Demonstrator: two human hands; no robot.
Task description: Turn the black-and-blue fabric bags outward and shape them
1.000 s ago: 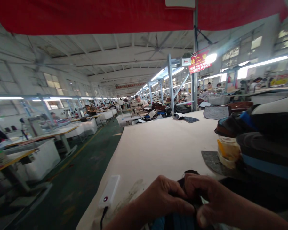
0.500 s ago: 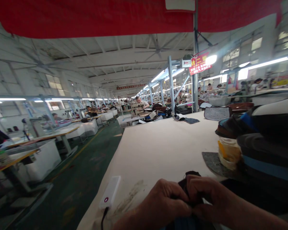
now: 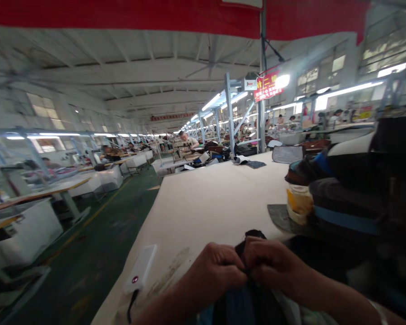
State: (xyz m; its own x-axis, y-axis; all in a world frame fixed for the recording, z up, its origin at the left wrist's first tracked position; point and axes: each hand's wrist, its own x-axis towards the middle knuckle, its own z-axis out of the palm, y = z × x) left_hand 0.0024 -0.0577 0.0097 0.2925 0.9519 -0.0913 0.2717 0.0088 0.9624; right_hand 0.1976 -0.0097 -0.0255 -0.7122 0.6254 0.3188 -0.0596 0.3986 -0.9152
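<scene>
On the cream-topped cutting table (image 3: pixel 203 203), a white battery pack (image 3: pixel 140 268) lies with its cable trailing over the near edge, just left of the left hand (image 3: pixel 216 266), which is closed in a pinch on a dark fabric piece (image 3: pixel 253 235). The right hand (image 3: pixel 274 262), also closed, grips the same piece right beside it; the piece's long axis runs upright between both hands, its folded top pointing away over the table. Further right, a yellow-stained jar (image 3: pixel 299 203) stands at a grey felt scrap (image 3: pixel 279 217) beside stacked bags (image 3: pixel 345 198).
</scene>
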